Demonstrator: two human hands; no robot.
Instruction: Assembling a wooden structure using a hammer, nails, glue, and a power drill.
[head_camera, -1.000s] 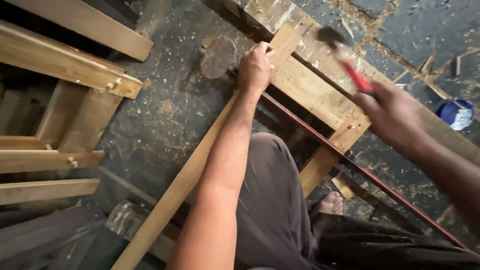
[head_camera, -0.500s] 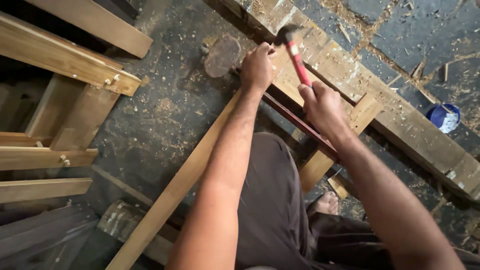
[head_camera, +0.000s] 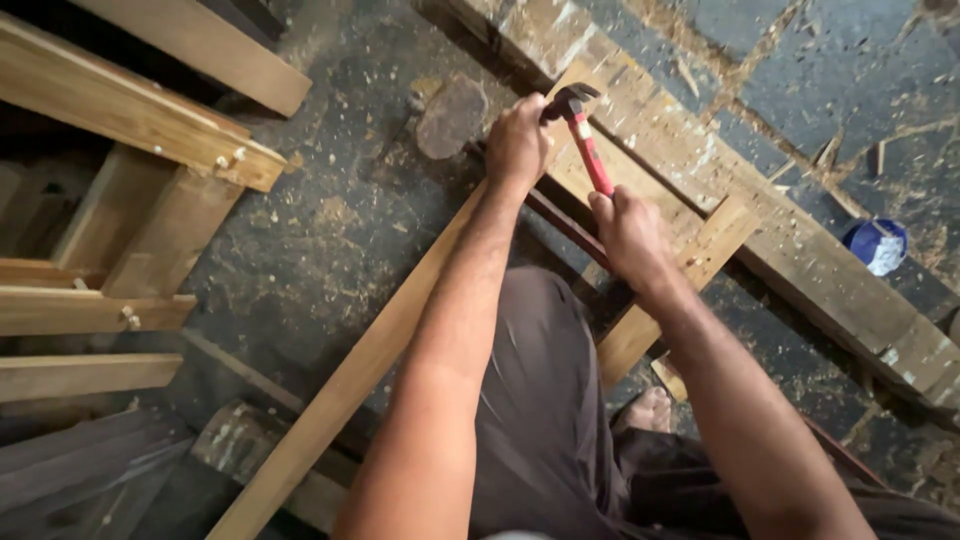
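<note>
A claw hammer (head_camera: 583, 135) with a dark metal head and a slim red handle sits head-down against a pale timber frame (head_camera: 700, 190), its head close beside the knuckles of the left hand (head_camera: 517, 140). The right hand (head_camera: 628, 232) is wrapped tight around the lower end of the red handle, fingers closed about it. The left hand is curled into a fist at the upper end of a long wooden plank (head_camera: 370, 370), just where it meets the frame; whether it pinches anything small between its fingers cannot be told. The plank is smooth, light-coloured sawn wood running diagonally down toward the lower left. The frame is rougher, its broad beam dusted with sawdust and flecked with chips. A thin dark reddish metal rod (head_camera: 565, 225) runs beneath the hands. The dark floor (head_camera: 330, 200) is gritty and strewn with sawdust and shavings, with a flat, rounded stone (head_camera: 452, 115) lying just left of the left hand. At the left stands a stack of joined wooden frames (head_camera: 130, 200) with metal bolts at the ends. A small blue-and-white container (head_camera: 876, 246) lies well apart at the right. The person's brown-grey trousers (head_camera: 540, 400) and a bare foot (head_camera: 645, 408) show below.
</note>
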